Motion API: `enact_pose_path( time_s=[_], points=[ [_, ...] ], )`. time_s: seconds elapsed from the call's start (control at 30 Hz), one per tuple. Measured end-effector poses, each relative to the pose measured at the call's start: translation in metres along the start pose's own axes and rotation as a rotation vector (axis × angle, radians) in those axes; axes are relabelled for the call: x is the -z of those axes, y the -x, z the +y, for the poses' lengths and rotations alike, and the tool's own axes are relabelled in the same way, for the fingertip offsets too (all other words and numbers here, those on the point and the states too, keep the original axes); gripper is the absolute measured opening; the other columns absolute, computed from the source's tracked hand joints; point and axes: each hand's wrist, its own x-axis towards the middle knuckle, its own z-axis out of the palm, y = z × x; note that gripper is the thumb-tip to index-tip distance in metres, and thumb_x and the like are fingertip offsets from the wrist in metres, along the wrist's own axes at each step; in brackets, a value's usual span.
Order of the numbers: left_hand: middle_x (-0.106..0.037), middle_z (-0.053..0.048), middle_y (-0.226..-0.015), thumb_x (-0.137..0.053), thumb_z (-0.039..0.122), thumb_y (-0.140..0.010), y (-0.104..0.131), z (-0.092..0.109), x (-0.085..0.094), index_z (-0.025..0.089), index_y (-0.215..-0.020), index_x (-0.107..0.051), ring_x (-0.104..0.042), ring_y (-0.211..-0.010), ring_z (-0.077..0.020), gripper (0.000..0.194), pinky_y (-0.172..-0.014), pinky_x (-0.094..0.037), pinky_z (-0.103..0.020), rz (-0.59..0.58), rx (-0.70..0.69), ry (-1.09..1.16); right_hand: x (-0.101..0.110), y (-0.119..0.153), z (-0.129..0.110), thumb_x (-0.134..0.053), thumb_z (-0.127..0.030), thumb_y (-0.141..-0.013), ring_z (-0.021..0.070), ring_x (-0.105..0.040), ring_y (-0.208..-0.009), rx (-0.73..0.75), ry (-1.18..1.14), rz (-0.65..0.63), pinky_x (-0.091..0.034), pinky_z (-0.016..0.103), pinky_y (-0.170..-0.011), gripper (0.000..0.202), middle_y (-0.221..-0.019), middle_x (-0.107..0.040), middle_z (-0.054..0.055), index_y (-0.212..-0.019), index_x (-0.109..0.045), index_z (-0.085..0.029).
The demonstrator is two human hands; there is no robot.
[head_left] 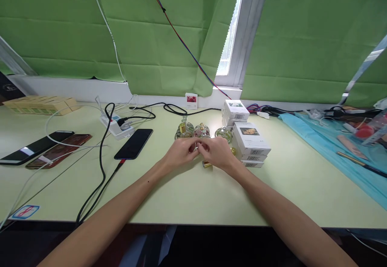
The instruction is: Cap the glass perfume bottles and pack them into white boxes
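My left hand point(180, 152) and my right hand point(219, 151) meet fingertip to fingertip in the middle of the table. Both are closed in a pinch, and what lies between the fingers is hidden. Just behind them stand several small round glass bottles that look like perfume bottles: a pinkish bottle point(201, 130), a greenish bottle point(224, 133) to its right, and a bottle with a gold cap point(182, 127) to its left. A loose gold cap point(207, 164) lies below my fingers. Another gold cap point(233, 151) shows beside my right hand.
Stacked white boxes point(251, 139) stand right of my right hand, with more boxes point(235, 110) behind. A small white box point(191, 101) is at the back. Left are phones point(134, 143), a power strip point(116, 127), cables and yellow boxes point(42, 105); right is blue plastic sheeting point(326, 150).
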Motion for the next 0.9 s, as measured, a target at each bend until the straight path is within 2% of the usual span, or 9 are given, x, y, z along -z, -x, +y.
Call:
enact_pose_path(
  time_s=[0.17, 0.3, 0.4, 0.53, 0.6, 0.67, 0.73, 0.8, 0.9],
  points=[
    [-0.065, 0.004, -0.067, -0.058, 0.02, -0.087, 0.001, 0.0, -0.001, 0.017, -0.103, -0.07, -0.051, -0.053, -0.0082, 0.02, -0.057, -0.043, -0.022, 0.165, -0.005, 0.003, -0.004, 0.0, 0.0, -0.058, -0.039, -0.097, 0.0144, -0.058, -0.057, -0.061, -0.033, 0.121, -0.028, 0.027, -0.057, 0.036, -0.064, -0.069, 0.002, -0.068, -0.064, -0.019],
    [-0.058, 0.007, -0.06, -0.062, 0.021, -0.086, 0.001, 0.002, -0.004, 0.017, -0.103, -0.068, -0.048, -0.051, -0.0071, 0.018, -0.055, -0.043, -0.02, 0.302, -0.017, 0.031, -0.007, 0.0, 0.001, -0.06, -0.049, -0.095, 0.0163, -0.06, -0.056, -0.127, -0.074, 0.235, -0.031, 0.027, -0.057, 0.042, -0.059, -0.066, 0.002, -0.066, -0.062, -0.019],
    [-0.052, 0.008, -0.059, -0.061, 0.02, -0.088, 0.002, 0.003, -0.005, 0.019, -0.105, -0.065, -0.046, -0.05, -0.0062, 0.017, -0.053, -0.043, -0.018, 0.328, -0.03, 0.086, -0.011, 0.001, 0.002, -0.061, -0.048, -0.095, 0.0151, -0.06, -0.055, -0.103, -0.19, 0.3, -0.036, 0.027, -0.058, 0.037, -0.06, -0.067, 0.001, -0.071, -0.063, -0.019],
    [-0.053, 0.008, -0.072, -0.065, 0.021, -0.084, 0.005, 0.01, -0.003, 0.021, -0.13, -0.049, -0.046, -0.048, -0.0052, 0.048, -0.046, -0.039, -0.017, 0.321, -0.082, 0.168, -0.01, 0.001, -0.001, -0.062, -0.04, -0.094, 0.0108, -0.055, -0.049, -0.049, -0.344, 0.446, -0.04, 0.025, -0.057, 0.025, -0.065, -0.069, -0.001, -0.079, -0.064, -0.019],
    [-0.052, 0.007, -0.073, -0.067, 0.025, -0.083, 0.008, 0.021, -0.005, 0.021, -0.132, -0.044, -0.045, -0.048, -0.0062, 0.054, -0.043, -0.034, -0.018, 0.406, -0.186, 0.162, -0.006, 0.001, -0.002, -0.063, -0.038, -0.093, 0.0091, -0.051, -0.045, -0.044, -0.365, 0.564, -0.041, 0.024, -0.055, 0.022, -0.067, -0.07, -0.001, -0.083, -0.064, -0.019],
    [-0.055, 0.004, -0.072, -0.067, 0.036, -0.083, 0.013, 0.036, -0.011, 0.02, -0.121, -0.051, -0.049, -0.052, -0.0091, 0.044, -0.045, -0.036, -0.022, 0.342, -0.455, 0.096, -0.003, 0.0, -0.003, -0.062, -0.037, -0.094, 0.0078, -0.049, -0.043, -0.05, -0.356, 0.668, -0.04, 0.024, -0.054, 0.02, -0.07, -0.07, -0.001, -0.087, -0.063, -0.018],
    [-0.059, 0.001, -0.074, -0.061, 0.047, -0.088, 0.017, 0.05, -0.021, 0.018, -0.11, -0.057, -0.052, -0.053, -0.0111, 0.036, -0.046, -0.035, -0.026, 0.162, -0.626, -0.027, 0.0, 0.0, -0.002, -0.06, -0.037, -0.095, 0.0073, -0.049, -0.043, -0.055, -0.339, 0.717, -0.04, 0.024, -0.052, 0.019, -0.073, -0.071, 0.0, -0.091, -0.062, -0.018],
    [-0.061, -0.002, -0.078, -0.056, 0.037, -0.094, 0.02, 0.059, -0.031, 0.018, -0.1, -0.06, -0.056, -0.058, -0.0115, 0.02, -0.046, -0.032, -0.027, 0.047, -0.656, -0.153, 0.0, -0.001, 0.002, -0.059, -0.037, -0.096, 0.0076, -0.052, -0.045, -0.052, -0.32, 0.729, -0.041, 0.024, -0.052, 0.018, -0.076, -0.071, 0.0, -0.095, -0.061, -0.018],
    [-0.063, -0.003, -0.083, -0.05, 0.024, -0.097, 0.021, 0.056, -0.039, 0.018, -0.094, -0.063, -0.058, -0.062, -0.011, 0.014, -0.048, -0.032, -0.027, -0.058, -0.561, -0.204, -0.001, -0.003, 0.008, -0.058, -0.036, -0.097, 0.0089, -0.056, -0.047, -0.064, -0.309, 0.733, -0.042, 0.025, -0.053, 0.017, -0.078, -0.071, 0.001, -0.098, -0.059, -0.019]
  ],
)
